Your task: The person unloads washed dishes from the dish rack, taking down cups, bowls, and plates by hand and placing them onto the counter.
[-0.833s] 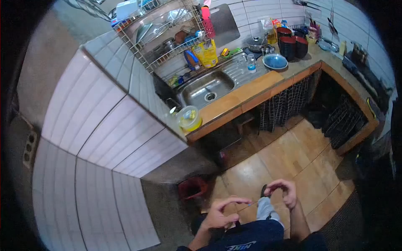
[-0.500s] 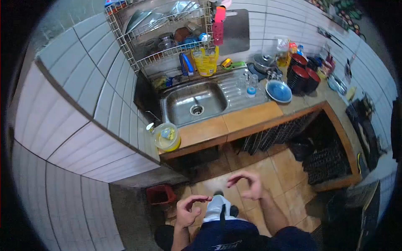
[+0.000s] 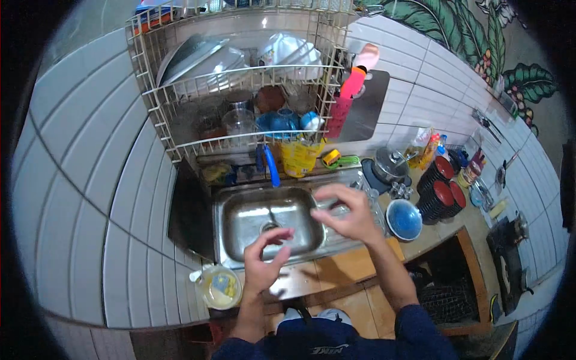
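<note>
My left hand (image 3: 265, 262) is raised over the front edge of the metal sink (image 3: 240, 207), its fingers curved and apart from the thumb, holding nothing. Over the sink's right side hovers my right hand (image 3: 350, 213), also with thumb and fingers parted and nothing between them. Behind the hands, a blue faucet (image 3: 272, 166) points down towards the basin. A tub with yellow contents (image 3: 220, 288) stands at the sink's front left corner. To the right of my right hand lies a blue bowl (image 3: 404, 219).
A wire dish rack (image 3: 240, 139) with bowls and cups hangs above the sink. On the right counter are dark red-lined cups (image 3: 436, 201), a lidded pot (image 3: 391, 165) and bottles. A black stove (image 3: 507, 258) stands far right. Tiled wall (image 3: 78, 210) borders the left.
The view has moved closer to the sink and rack. Both hands have risen from above the floor to over the sink area, still apart and empty.
</note>
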A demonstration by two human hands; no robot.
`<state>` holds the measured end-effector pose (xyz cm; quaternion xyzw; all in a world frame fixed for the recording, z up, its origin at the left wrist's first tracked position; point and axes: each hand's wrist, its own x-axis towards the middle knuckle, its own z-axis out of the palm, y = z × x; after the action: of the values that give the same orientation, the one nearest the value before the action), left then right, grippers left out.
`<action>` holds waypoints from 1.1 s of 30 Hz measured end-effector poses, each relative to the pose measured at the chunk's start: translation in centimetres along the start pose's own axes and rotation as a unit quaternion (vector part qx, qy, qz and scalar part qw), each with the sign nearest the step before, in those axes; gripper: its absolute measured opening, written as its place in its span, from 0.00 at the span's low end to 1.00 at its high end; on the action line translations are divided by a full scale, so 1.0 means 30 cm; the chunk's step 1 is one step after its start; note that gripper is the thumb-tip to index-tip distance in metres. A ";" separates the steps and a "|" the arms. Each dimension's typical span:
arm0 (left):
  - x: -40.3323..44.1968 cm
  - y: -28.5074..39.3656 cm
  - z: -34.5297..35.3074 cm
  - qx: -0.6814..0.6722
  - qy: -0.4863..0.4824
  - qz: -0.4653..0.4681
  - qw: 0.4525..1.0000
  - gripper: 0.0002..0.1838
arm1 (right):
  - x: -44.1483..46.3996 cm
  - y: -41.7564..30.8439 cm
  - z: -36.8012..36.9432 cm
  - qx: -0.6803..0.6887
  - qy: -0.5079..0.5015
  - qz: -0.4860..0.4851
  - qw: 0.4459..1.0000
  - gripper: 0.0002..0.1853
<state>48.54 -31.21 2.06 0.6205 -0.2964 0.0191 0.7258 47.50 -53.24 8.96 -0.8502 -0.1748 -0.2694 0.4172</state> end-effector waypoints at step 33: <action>0.173 -0.256 0.016 0.052 0.147 -0.153 0.976 0.08 | 0.705 0.489 0.109 -0.473 0.078 -0.087 0.873 0.14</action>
<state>55.64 -35.19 -2.40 0.6860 -0.0865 0.0141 0.7223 72.95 -57.74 11.05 -0.9038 -0.0666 -0.4201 -0.0473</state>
